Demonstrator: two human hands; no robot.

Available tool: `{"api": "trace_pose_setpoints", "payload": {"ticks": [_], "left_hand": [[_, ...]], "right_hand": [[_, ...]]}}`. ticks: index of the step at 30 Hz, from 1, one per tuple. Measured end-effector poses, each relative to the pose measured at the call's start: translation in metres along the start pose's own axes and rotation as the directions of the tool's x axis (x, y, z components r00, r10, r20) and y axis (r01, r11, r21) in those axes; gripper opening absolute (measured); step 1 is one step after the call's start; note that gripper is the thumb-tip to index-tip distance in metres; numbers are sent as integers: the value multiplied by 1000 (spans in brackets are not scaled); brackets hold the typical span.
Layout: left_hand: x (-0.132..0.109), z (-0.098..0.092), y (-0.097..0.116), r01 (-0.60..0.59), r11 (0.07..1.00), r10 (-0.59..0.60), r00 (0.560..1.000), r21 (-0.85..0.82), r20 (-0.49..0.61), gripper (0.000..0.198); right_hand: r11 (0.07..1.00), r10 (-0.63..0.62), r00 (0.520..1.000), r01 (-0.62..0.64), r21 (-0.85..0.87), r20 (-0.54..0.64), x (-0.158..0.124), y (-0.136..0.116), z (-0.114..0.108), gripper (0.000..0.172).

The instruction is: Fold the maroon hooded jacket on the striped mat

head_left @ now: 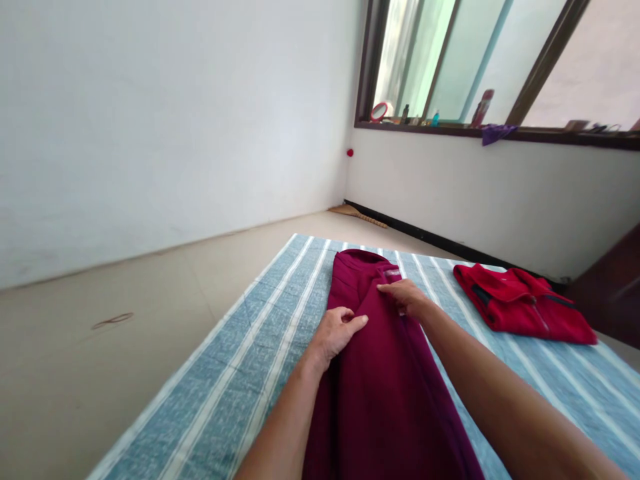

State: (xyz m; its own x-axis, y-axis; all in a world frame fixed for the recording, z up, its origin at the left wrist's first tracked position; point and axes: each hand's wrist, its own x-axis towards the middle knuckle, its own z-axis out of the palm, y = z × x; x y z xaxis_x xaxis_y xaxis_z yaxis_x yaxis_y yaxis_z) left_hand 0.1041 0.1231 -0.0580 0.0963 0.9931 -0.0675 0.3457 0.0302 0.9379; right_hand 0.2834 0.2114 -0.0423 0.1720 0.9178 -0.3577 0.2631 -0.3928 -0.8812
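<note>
A long maroon garment [380, 387] lies folded lengthwise on a blue and white striped cloth surface [250, 333], its collar end pointing away from me. My left hand [336, 333] rests on its left edge, thumb and fingers apart. Farther up, on the right edge near a small pale label, my right hand [404, 297] pinches the fabric, with some of its fingertips hidden.
A folded red jacket [525, 303] sits on the striped cloth at the right. Beyond the cloth's edge, a broom [357, 213] lies on the floor by the corner. Small items and a purple rag [496, 133] are on the windowsill [430, 129].
</note>
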Motion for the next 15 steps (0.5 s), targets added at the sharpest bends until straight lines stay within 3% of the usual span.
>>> {"api": "trace_pose_setpoints", "payload": {"ticks": [3,7,15], "left_hand": [[-3,-3,0,85,969,-51,988,-234,147,39],[-7,-4,1,195,910,-95,957,-366,274,40],[0,-2,-7,232,863,-173,970,-450,169,33]], "right_hand": [[994,-18,1000,15,110,25,7,-10,-1,13],[975,-55,997,43,216,48,14,-24,-4,9],[984,-40,999,38,173,6,31,-22,18,25]]}}
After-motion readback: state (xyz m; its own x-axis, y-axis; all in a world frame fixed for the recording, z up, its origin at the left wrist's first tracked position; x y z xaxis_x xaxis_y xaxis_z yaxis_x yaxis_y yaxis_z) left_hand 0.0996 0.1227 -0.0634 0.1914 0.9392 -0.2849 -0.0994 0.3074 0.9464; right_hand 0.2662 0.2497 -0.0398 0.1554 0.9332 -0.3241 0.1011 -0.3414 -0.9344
